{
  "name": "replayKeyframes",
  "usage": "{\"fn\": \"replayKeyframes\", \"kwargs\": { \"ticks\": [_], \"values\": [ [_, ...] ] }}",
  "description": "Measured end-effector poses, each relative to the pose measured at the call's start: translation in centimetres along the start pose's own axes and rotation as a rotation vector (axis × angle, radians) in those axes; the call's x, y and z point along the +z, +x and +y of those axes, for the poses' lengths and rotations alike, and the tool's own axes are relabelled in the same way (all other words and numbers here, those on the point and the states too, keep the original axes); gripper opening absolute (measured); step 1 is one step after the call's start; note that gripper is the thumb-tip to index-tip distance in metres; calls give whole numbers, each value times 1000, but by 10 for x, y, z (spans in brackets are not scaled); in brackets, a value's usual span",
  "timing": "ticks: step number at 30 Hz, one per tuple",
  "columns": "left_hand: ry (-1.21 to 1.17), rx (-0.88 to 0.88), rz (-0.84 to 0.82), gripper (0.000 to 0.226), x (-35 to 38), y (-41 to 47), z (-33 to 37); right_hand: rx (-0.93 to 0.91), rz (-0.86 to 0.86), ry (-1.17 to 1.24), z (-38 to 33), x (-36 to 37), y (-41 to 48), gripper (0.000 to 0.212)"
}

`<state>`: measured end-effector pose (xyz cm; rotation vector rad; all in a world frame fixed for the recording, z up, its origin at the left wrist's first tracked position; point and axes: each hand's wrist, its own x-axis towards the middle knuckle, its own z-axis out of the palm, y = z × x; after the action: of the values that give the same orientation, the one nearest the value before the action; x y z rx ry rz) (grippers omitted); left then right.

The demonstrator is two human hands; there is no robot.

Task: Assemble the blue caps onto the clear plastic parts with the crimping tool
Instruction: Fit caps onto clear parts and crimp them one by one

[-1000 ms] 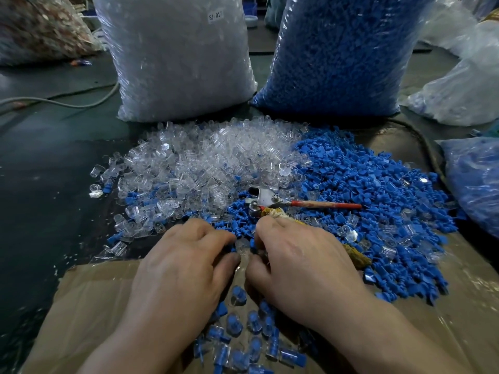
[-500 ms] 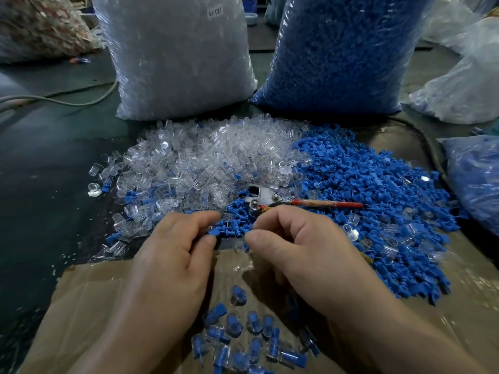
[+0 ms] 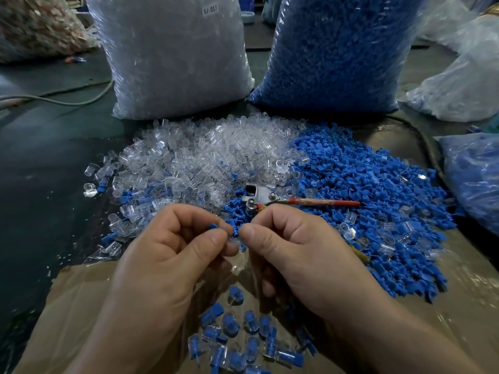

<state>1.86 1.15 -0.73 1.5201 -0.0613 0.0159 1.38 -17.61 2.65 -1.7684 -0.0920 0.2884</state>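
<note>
My left hand (image 3: 172,255) pinches a small blue cap (image 3: 213,226) between thumb and forefinger. My right hand (image 3: 299,252) is curled beside it, fingertips meeting the left's; a clear plastic part (image 3: 239,261) shows just below the thumbs, though which hand holds it is unclear. The crimping tool (image 3: 263,197), a metal head with red handles, lies untouched just beyond my hands on the parts. A heap of clear plastic parts (image 3: 199,160) spreads left, a heap of blue caps (image 3: 364,193) right. Several assembled pieces (image 3: 243,338) lie on the cardboard below my hands.
A tall bag of clear parts (image 3: 175,55) and a tall bag of blue caps (image 3: 337,49) stand behind the heaps. More bags sit at the right edge (image 3: 475,174) and far left (image 3: 35,31). A cable (image 3: 67,102) crosses the dark floor. Brown cardboard (image 3: 81,306) lies under my forearms.
Both hands have lifted off the piles and drawn together. The left now pinches a blue cap, and the fingertips of both hands meet over a clear part.
</note>
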Motion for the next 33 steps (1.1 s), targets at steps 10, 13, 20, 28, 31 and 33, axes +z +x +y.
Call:
{"fn": "replayKeyframes", "kwargs": {
  "ticks": [10,13,20,28,31,33],
  "values": [
    [93,47,-2,36,9,-5,9,14,7,122,1,1,1,26],
    [157,29,18,36,8,-6,9,28,-11,135,2,0,1,23],
    [480,207,51,25,10,-10,15,-49,-50,14,-3,0,-3,9],
    [488,351,-43,14,8,-8,15,-118,-36,-65,0,-1,-1,6],
    [277,201,-32,23,8,-9,12,-88,-51,17,3,-2,0,10],
    [160,94,-24,33,7,-8,10,-102,-42,-30,3,-2,1,14]
  ]
}}
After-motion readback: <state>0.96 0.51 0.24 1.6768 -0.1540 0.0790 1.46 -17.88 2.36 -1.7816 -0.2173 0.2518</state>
